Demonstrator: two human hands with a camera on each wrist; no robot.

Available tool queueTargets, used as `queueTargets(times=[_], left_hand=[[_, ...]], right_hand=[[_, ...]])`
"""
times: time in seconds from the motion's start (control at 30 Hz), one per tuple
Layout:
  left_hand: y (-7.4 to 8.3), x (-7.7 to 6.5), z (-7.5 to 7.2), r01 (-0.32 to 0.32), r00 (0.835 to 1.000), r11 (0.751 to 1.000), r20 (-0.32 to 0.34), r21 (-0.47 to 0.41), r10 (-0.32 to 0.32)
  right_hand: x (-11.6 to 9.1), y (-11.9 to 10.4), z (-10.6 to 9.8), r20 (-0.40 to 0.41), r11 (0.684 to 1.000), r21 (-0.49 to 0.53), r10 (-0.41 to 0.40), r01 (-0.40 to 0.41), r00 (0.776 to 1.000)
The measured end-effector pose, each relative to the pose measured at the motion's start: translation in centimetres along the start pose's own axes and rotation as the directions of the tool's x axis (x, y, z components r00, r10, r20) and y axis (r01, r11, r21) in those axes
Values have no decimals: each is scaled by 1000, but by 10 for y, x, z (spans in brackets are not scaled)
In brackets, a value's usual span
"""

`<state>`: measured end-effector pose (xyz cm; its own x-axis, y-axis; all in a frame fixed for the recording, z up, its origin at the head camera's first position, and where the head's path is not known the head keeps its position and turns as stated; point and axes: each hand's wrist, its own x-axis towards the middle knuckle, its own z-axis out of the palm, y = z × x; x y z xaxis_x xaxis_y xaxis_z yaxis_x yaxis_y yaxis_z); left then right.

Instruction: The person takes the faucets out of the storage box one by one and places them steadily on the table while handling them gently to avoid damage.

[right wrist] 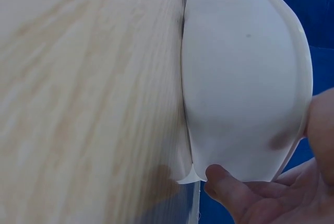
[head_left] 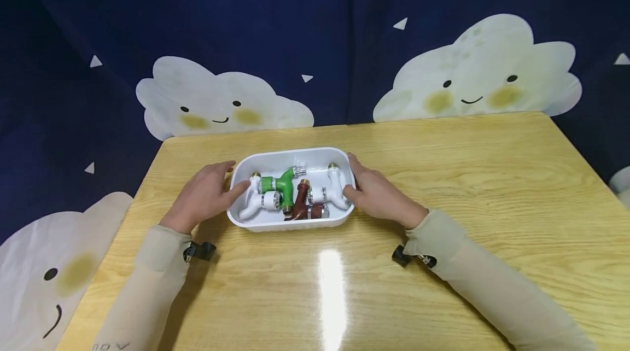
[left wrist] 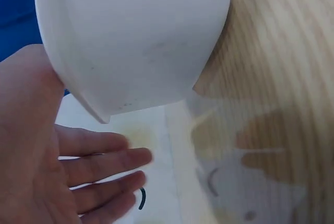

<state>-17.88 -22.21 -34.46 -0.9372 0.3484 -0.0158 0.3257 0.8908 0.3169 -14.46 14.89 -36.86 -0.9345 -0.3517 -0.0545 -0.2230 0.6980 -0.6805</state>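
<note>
A white plastic tub (head_left: 290, 226) stands on the table with several taps in it. At its left end lies a white tap (head_left: 252, 204), beside a green tap (head_left: 286, 185). A brown tap (head_left: 299, 206) and another white tap (head_left: 336, 188) lie further right. My left hand (head_left: 204, 196) is at the left end, thumb over the rim; in the left wrist view its fingers (left wrist: 104, 166) extend straight, apart from the tub wall. My right hand (head_left: 381, 193) holds the right end, thumb over the rim, and a fingertip (right wrist: 218, 174) meets the outer wall in the right wrist view.
The tub rests on a light wooden table (head_left: 443, 285) with a bright reflection in front. Behind the table hangs a dark blue curtain (head_left: 334, 28) with smiling clouds. A small black device (head_left: 203, 251) is at the left wrist, another (head_left: 401, 256) at the right.
</note>
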Motion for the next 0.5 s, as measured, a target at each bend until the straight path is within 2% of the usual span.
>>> queueTargets(times=[0.1,0.23,0.5], left_hand=[[-1,1,-2,-17,1000,998,22,53,15],[1,5,-3,-35,997,996,72,80,29],[2,7,-5,-10,989,995,150,97,-4]], right_hand=[[1,0,0,5,1000,5,9,-9,1000],[0,1,0,-1,1000,-1,18,-18,1000],[1,1,1,3,1000,2,-1,0,1000]])
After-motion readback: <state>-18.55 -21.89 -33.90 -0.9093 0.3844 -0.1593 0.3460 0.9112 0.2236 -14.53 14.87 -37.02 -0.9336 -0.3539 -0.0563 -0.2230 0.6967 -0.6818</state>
